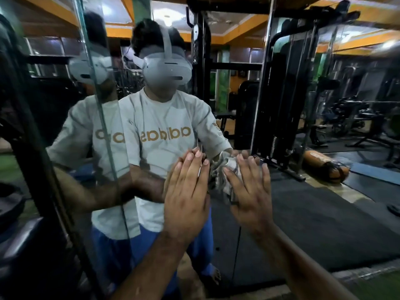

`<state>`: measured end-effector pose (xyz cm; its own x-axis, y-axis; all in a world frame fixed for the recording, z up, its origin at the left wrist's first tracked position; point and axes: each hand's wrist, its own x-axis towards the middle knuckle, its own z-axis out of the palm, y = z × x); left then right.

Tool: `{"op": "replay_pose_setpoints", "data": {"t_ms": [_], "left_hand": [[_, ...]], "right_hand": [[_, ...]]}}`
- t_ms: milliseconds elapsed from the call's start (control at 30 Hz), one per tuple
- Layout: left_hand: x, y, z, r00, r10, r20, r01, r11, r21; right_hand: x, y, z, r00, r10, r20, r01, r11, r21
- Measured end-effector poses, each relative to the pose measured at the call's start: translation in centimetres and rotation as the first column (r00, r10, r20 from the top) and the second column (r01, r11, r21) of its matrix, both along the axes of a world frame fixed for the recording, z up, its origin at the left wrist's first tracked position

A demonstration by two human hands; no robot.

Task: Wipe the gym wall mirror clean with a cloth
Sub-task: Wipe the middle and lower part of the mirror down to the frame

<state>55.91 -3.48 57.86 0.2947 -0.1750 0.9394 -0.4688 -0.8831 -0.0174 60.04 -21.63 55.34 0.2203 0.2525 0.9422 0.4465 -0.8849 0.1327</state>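
While the left hand (pixel 186 191) lies flat on the mirror (pixel 303 191), the right hand (pixel 249 191) — fingers straight — presses the cloth (pixel 229 167).

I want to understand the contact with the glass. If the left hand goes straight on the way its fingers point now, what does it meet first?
The left hand lies flat on the mirror, fingers pointing up. Sliding on that way, it seems to meet only bare glass; the cloth under the right hand stays beside its path.

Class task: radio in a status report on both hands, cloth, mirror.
Left hand flat on mirror, empty. Right hand presses cloth to glass, fingers straight. Nothing in the way.
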Motion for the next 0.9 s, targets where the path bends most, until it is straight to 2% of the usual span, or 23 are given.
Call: {"op": "replay_pose_setpoints", "data": {"t_ms": [133, 200, 300, 333, 367, 433, 467, 500, 600, 633, 667, 767, 800, 833, 900], "left_hand": [[0.4, -0.8, 1.2, 1.000, -0.015, -0.020, 0.015, 1.000, 0.026], [0.6, -1.5, 1.6, 0.999, -0.035, -0.003, 0.035, 0.999, 0.033], [1.1, -2.5, 1.8, 0.998, -0.045, 0.049, 0.043, 0.998, 0.046], [1.2, -2.7, 1.7, 0.997, -0.038, 0.061, 0.035, 0.998, 0.047], [1.3, -2.9, 1.7, 0.997, -0.030, 0.074, 0.027, 0.998, 0.049], [1.4, -3.5, 1.8, 0.995, -0.022, 0.092, 0.016, 0.998, 0.064], [1.5, -3.9, 1.9, 0.995, -0.027, 0.095, 0.020, 0.997, 0.076], [1.5, -4.4, 2.0, 0.995, -0.036, 0.093, 0.028, 0.996, 0.090], [1.8, -5.9, 2.6, 0.995, -0.047, 0.087, 0.034, 0.989, 0.143], [1.9, -6.4, 2.7, 0.995, -0.050, 0.089, 0.035, 0.987, 0.160], [2.0, -6.8, 2.8, 0.994, -0.054, 0.091, 0.037, 0.984, 0.175], [2.2, -8.3, 2.9, 0.991, -0.074, 0.112, 0.047, 0.974, 0.222], [2.3, -8.8, 3.0, 0.989, -0.088, 0.116, 0.059, 0.970, 0.238], [2.5, -9.3, 3.1, 0.988, -0.103, 0.118, 0.070, 0.966, 0.250], [2.8, -10.1, 3.3, 0.986, -0.119, 0.119, 0.083, 0.957, 0.277]], "right_hand": [[0.5, 0.5, 1.5, 1.000, -0.014, -0.002, 0.014, 0.932, 0.363], [0.6, 0.6, 0.4, 1.000, -0.024, -0.003, 0.024, 0.927, 0.374], [0.5, -0.9, -1.7, 0.998, -0.033, -0.053, 0.048, 0.951, 0.306], [0.4, -1.3, -1.6, 0.998, -0.021, -0.061, 0.040, 0.942, 0.334], [0.3, -1.4, -1.1, 0.997, -0.002, -0.072, 0.032, 0.908, 0.417], [0.2, -1.3, 0.7, 0.995, 0.026, -0.100, 0.044, 0.765, 0.642], [0.2, -1.2, 1.3, 0.992, 0.038, -0.117, 0.056, 0.712, 0.699], [0.3, -1.3, 1.4, 0.991, 0.044, -0.127, 0.059, 0.710, 0.702], [0.6, -3.3, -1.3, 0.993, 0.000, -0.114, 0.062, 0.842, 0.536], [0.7, -4.2, -2.3, 0.993, -0.013, -0.119, 0.073, 0.851, 0.520], [0.7, -4.8, -2.9, 0.991, -0.015, -0.133, 0.087, 0.827, 0.555], [0.6, -4.1, -1.1, 0.985, 0.069, -0.159, 0.086, 0.600, 0.795], [0.6, -3.7, -0.1, 0.983, 0.100, -0.153, 0.071, 0.561, 0.824], [0.7, -3.5, 0.5, 0.984, 0.106, -0.146, 0.056, 0.588, 0.807], [1.1, -4.6, 0.0, 0.991, 0.038, -0.130, 0.058, 0.749, 0.660]]}}
